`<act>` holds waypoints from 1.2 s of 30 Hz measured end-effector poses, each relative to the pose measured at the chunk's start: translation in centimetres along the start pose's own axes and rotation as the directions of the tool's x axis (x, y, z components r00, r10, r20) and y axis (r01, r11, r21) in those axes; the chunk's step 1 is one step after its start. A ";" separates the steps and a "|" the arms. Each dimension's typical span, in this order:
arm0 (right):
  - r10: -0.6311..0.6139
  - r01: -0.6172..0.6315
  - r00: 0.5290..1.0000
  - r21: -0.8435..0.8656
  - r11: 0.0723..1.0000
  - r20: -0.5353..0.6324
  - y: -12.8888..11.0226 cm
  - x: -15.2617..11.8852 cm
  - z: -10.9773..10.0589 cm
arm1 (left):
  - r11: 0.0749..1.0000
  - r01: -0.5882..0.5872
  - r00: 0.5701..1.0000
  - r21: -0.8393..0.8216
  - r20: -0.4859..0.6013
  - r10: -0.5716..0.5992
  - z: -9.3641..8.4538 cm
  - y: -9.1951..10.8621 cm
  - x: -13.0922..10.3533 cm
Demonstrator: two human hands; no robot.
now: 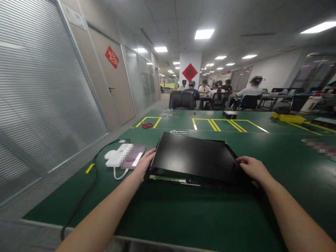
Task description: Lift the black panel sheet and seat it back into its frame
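Note:
A black LCD panel lies askew over a shallow black monitor frame, whose far right corner shows beyond it. Along the near edge, a strip of green circuit board is exposed between panel and frame. My left hand is closed on the left edge, its fingertips at the panel's side. At the right edge, my right hand pinches the panel's border with thumb and fingers. The undersides of both grips are hidden, so I cannot tell whether either hand also holds the frame.
On the green table, a phone and white charger with a cable lie left. A black cord runs over the left edge. Red scissors, a small metal tool and a yellow tray lie farther back. People sit beyond.

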State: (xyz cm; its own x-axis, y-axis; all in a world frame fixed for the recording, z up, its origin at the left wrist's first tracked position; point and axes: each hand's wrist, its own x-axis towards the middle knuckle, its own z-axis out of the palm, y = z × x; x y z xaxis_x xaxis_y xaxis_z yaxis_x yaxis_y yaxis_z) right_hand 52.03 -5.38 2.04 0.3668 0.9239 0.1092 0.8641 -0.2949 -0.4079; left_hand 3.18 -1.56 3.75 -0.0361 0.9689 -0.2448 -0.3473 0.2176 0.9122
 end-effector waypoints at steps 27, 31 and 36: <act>-0.009 0.010 1.000 0.020 1.000 -0.013 0.8 0.5 0.1 | 0.970 -0.242 0.938 -0.026 0.250 0.241 0.1 0.5 -1.1; -0.008 0.008 1.000 0.031 0.999 -0.020 1.0 0.7 0.2 | 0.970 -0.238 0.930 -0.059 0.275 0.245 0.0 0.3 -0.8; 0.019 -0.015 0.999 0.099 0.995 -0.038 1.2 0.7 0.2 | 0.966 -0.244 0.921 -0.081 0.292 0.257 0.0 0.3 -0.7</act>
State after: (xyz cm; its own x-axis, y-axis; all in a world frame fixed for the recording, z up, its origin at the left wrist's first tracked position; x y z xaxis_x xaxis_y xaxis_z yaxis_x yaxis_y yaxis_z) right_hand 53.23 -5.05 1.48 0.3964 0.9080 0.1359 0.8201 -0.2836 -0.4969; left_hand 3.06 -2.22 4.19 0.1514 0.9829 0.1049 -0.4030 -0.0355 0.9145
